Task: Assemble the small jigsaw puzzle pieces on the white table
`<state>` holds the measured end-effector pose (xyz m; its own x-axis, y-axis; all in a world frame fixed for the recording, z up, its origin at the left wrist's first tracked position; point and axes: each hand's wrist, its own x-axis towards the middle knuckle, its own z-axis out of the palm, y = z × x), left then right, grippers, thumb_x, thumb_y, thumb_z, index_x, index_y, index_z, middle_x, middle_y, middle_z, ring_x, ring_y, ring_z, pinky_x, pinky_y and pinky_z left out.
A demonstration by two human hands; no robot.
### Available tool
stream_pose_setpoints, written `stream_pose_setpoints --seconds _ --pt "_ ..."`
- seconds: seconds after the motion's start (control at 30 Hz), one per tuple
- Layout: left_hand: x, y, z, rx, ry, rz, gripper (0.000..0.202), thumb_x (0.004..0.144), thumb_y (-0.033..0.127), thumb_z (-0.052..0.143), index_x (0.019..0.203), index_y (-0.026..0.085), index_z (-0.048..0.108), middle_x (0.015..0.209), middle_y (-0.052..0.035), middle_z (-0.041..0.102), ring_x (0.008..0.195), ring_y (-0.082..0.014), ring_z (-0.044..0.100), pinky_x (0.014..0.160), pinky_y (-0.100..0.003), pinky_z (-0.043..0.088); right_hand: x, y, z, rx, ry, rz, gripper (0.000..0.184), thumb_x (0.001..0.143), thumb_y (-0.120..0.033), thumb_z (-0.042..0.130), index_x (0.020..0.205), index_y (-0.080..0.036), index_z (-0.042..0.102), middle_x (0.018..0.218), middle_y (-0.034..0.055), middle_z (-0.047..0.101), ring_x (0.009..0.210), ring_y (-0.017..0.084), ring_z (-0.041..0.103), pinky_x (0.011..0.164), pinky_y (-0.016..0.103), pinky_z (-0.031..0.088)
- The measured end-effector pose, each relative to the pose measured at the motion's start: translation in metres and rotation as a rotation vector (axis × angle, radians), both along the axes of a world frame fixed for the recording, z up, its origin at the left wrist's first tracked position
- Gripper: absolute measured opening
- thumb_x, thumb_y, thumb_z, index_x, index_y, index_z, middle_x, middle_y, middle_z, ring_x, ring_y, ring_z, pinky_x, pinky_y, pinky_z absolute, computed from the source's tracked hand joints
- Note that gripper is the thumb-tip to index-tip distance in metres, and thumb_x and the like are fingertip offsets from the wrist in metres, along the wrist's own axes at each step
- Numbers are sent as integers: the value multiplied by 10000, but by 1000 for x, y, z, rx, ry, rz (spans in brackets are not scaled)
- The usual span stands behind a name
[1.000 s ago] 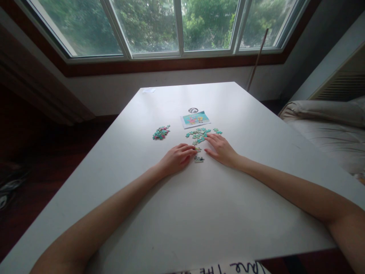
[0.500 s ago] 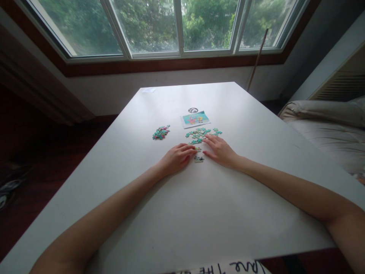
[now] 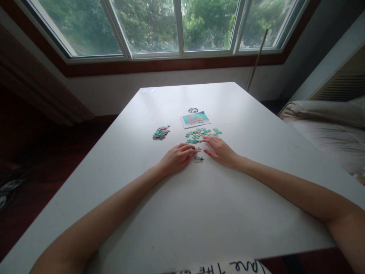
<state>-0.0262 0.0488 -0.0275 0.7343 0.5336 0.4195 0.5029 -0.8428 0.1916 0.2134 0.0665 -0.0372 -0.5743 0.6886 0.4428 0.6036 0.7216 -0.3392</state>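
Observation:
My left hand (image 3: 178,158) rests on the white table with its fingers curled together, fingertips on a small yellowish jigsaw piece (image 3: 197,149). Just nearer to me lies a short strip of joined puzzle pieces (image 3: 199,159), dark and pale with a straight lower edge. Opposite, my right hand (image 3: 219,151) lies palm down, its thumb and fingers apart. Its fingertips reach the near edge of a spread of loose green puzzle pieces (image 3: 198,133). Whether a piece is under those fingertips is hidden.
A heap of green and pink puzzle pieces (image 3: 161,132) sits to the left. Beyond the green pieces lies a picture card (image 3: 196,119), with a dark round outline (image 3: 193,110) behind it. The white table (image 3: 182,213) extends towards a window; a couch (image 3: 322,125) stands at right.
My right fingers have drawn slightly back towards me from among the green pieces. Some green pieces near those fingertips have shifted left. My left hand stays nearly in place.

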Motion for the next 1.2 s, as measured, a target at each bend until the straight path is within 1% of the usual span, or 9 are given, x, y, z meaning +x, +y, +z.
stream_pose_setpoints --seconds 0.17,0.33,0.43,0.53,0.7,0.8,0.93,1.07,1.2 --pt "-2 0 -2 7 1 3 324 865 136 438 1144 212 584 1171 -67 613 1080 -189 544 926 -341 475 7 11 -6 -108 245 -160 266 822 -124 418 1028 -190 572 1084 92 630 1034 236 574 924 430 453" --pt "-2 -1 -2 -5 0 4 314 863 135 448 1134 212 587 1169 -64 615 1083 -194 542 931 -343 471 11 18 -10 -206 364 -255 204 771 -117 464 918 -188 585 930 60 654 825 188 619 757 339 516" --pt "-2 -1 -2 -21 13 8 317 861 124 453 1138 208 582 1181 -64 607 1090 -198 534 936 -346 463 11 18 -10 -216 320 -258 180 765 -126 486 901 -183 590 919 63 654 819 190 610 752 340 512" --pt "-2 0 -2 -29 16 3 330 851 111 464 1146 209 575 1190 -62 600 1095 -197 527 940 -343 457 9 15 -9 -164 237 -217 216 766 -122 495 943 -187 601 961 70 656 891 215 595 820 387 492" --pt "-1 -1 -1 -24 14 -2 330 853 109 453 1145 203 574 1191 -63 600 1091 -197 525 940 -344 458 4 6 -2 -45 120 -34 326 828 -154 487 1145 -202 543 1182 77 605 1139 241 504 986 444 402" --pt "0 -1 0 -19 7 -2 332 849 105 446 1138 202 579 1184 -65 603 1085 -195 528 941 -348 460 0 1 0 -1 -16 51 362 860 -190 477 1221 -197 502 1269 90 553 1219 257 440 1020 459 362" --pt "0 0 -1 -21 5 4 320 855 115 442 1129 200 584 1174 -65 609 1079 -197 530 930 -349 470 -1 -1 1 28 -102 52 334 870 -223 477 1198 -170 513 1244 121 561 1176 268 471 1000 463 367" --pt "0 0 -2 -17 10 8 324 860 114 435 1134 203 582 1178 -62 607 1079 -196 533 926 -347 471 0 -2 2 65 -100 6 300 849 -205 489 1143 -156 529 1123 119 606 1078 264 511 945 438 405" --pt "-1 0 -1 -16 9 6 328 866 118 431 1147 206 576 1184 -64 601 1093 -196 528 933 -346 465 0 -2 1 77 -90 -39 292 839 -184 493 1126 -150 535 1095 120 594 1043 256 504 921 419 417"
